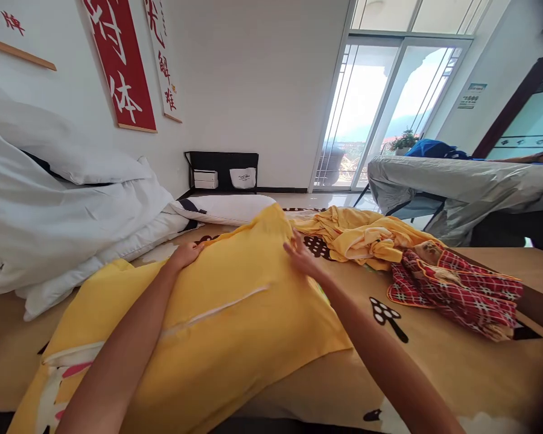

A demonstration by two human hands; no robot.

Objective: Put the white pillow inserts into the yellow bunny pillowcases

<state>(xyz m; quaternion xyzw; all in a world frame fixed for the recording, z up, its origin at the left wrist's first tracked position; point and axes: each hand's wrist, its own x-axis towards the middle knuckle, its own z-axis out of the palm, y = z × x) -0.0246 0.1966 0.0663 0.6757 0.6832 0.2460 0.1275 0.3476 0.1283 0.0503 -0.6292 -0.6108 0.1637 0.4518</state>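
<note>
A plump yellow pillow [235, 313] with a pale zip line across its face lies in front of me on the bed. At its far left edge my left hand [186, 255] is closed, the fingers curled over the fabric. My right hand [302, 255] rests against the pillow's far right side with fingers stretched out, slightly blurred. Another yellow pillow [104, 295], with a white and pink printed part near me, lies to the left, partly hidden by my left forearm.
White pillows [72, 211] are heaped at the left. Crumpled yellow cloth [362, 235] and a red plaid cloth [457, 289] lie right on the patterned tan sheet [416, 361]. Beyond stand a black shelf [224, 163], a grey-covered table [457, 175] and glass doors [389, 108].
</note>
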